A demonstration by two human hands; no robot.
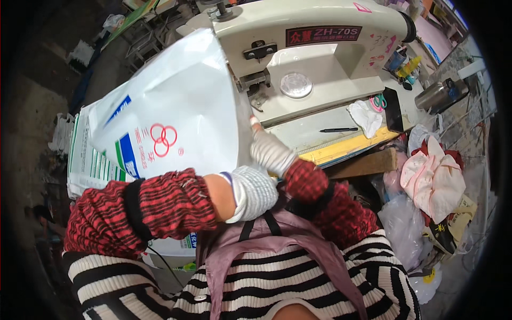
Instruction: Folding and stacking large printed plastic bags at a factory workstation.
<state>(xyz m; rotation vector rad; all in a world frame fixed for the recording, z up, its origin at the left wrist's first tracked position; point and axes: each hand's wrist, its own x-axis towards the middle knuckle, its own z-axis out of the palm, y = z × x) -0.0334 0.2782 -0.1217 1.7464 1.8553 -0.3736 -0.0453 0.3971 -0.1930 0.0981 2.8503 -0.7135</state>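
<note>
A big white woven sack (pixel 176 101) with blue, green and red print lies across the bed of a cream industrial sewing machine (pixel 314 58), its edge at the needle area. My left hand (pixel 249 192), in a white knit glove, grips the sack's near edge close to my chest. My right hand (pixel 271 151), also gloved, presses on the sack's right edge just before the machine's presser foot (pixel 258 100). Red checked sleeve covers are on both forearms.
A black pen (pixel 338 129), a white cloth (pixel 366 117) and scissors (pixel 380 101) lie on the machine table. A stack of printed sacks (pixel 85 160) sits at the left. Bundled cloth and plastic bags (pixel 434 181) pile up at the right.
</note>
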